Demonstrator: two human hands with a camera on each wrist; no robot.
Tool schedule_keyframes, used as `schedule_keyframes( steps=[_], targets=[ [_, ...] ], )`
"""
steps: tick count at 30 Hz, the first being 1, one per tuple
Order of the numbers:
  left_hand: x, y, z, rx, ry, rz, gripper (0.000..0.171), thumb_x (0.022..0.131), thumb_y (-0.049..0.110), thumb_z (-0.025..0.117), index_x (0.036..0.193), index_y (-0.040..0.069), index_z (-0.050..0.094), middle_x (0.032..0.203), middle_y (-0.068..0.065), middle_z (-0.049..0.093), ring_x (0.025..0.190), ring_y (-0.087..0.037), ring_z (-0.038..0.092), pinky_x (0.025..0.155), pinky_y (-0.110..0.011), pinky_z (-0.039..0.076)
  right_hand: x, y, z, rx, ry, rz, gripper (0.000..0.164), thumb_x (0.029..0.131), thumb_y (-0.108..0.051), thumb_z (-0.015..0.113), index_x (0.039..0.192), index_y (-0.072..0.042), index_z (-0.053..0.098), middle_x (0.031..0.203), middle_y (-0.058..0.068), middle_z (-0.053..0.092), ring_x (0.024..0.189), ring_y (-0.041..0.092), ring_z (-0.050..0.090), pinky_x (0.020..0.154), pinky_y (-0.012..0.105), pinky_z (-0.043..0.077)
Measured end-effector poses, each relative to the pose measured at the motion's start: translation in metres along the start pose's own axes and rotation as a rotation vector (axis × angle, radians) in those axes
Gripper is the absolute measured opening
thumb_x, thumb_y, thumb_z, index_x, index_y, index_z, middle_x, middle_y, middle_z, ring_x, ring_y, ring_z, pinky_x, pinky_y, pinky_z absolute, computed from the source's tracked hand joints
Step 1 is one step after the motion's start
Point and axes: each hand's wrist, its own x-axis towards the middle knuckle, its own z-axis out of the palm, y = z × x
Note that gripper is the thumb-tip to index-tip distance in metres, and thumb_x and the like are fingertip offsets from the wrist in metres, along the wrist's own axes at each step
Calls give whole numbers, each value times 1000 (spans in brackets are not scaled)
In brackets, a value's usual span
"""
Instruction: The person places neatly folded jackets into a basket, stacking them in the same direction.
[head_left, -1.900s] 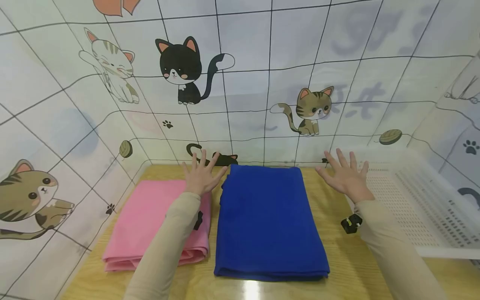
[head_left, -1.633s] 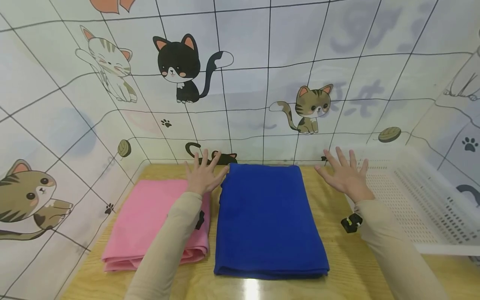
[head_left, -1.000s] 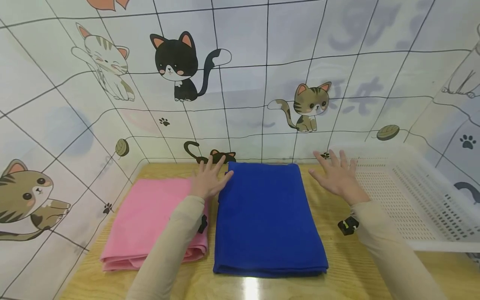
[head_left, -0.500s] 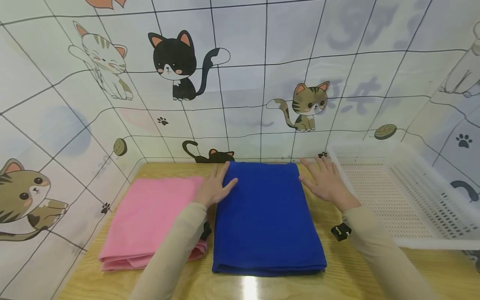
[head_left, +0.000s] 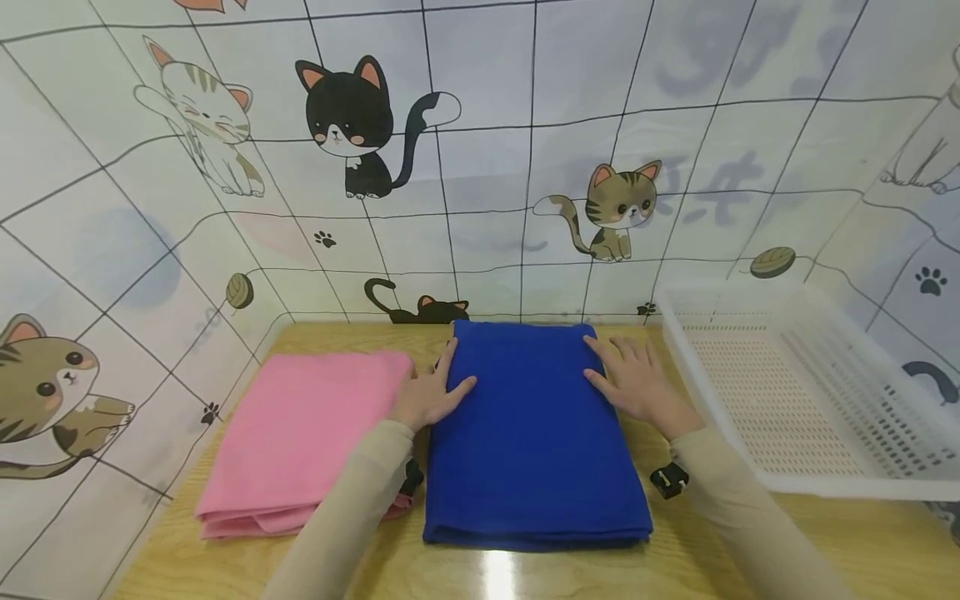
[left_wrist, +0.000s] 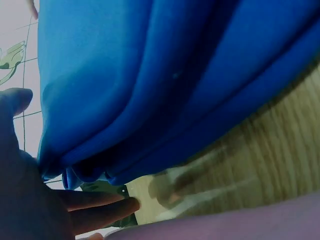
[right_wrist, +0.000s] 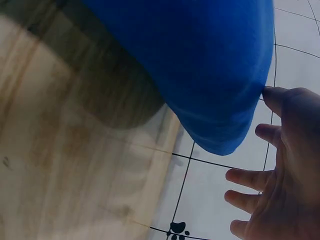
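A folded blue cloth (head_left: pixel 532 450) lies flat on the wooden table in the middle of the head view. My left hand (head_left: pixel 429 398) is at its upper left edge, fingers extended, thumb over the cloth. On the other side, my right hand (head_left: pixel 637 385) reaches the upper right edge with fingers spread, thumb and forefinger overlapping the cloth. In the left wrist view, layered folds of the blue cloth (left_wrist: pixel 100 90) hang beside the fingers. The right wrist view has the thumb tip right at the rounded blue fold (right_wrist: pixel 215 100). Neither hand grips anything.
A folded pink cloth (head_left: pixel 300 433) lies to the left, partly under my left forearm. At the right stands a white perforated plastic basket (head_left: pixel 708 400). Walls with printed cats border the wooden table (head_left: pixel 450 575) at the back and sides.
Both hands have come down and inward from raised, spread positions to the blue cloth's upper side edges. Both cloths and the basket stay in place; the head view has shifted slightly.
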Motion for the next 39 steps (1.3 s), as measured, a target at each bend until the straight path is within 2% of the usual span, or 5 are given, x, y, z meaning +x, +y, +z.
schedule_keyframes(
  steps=[6,16,22,31,39],
  targets=[
    [-1,-8,-1,-137,-64,29,85,96,56,45,156,20,-3,137,-25,49,120,-38,52,113,-53,4,-5,-1,8,22,0,3,60,103,-45,37,153,-13,27,142,33,36,130,52,31,106,68,8],
    [2,-17,0,-438,-175,199,113,82,30,77,154,12,-7,141,-30,40,121,-42,50,98,-53,41,-16,6,23,434,-83,-9,69,103,-45,38,156,-11,10,154,26,19,135,49,25,104,65,22],
    [3,-22,0,-583,-231,285,113,81,18,77,153,11,-11,148,-29,29,131,-41,38,105,-53,33,-20,9,26,596,-106,-27,76,100,-40,51,157,-16,7,156,25,13,135,50,26,101,64,29],
    [-4,-27,-1,-685,-312,267,120,82,23,77,152,20,-20,158,-19,-1,140,-38,20,111,-52,21,-24,9,28,764,-175,-54,89,95,-30,63,156,-21,-1,158,22,-2,138,51,13,102,69,21],
    [-12,-28,-4,-842,-370,269,115,79,-2,74,155,22,-9,158,-15,-12,142,-39,11,111,-55,16,-26,10,30,856,-199,-55,89,94,-26,65,156,-28,2,159,18,1,138,49,19,102,67,26]
  ],
)
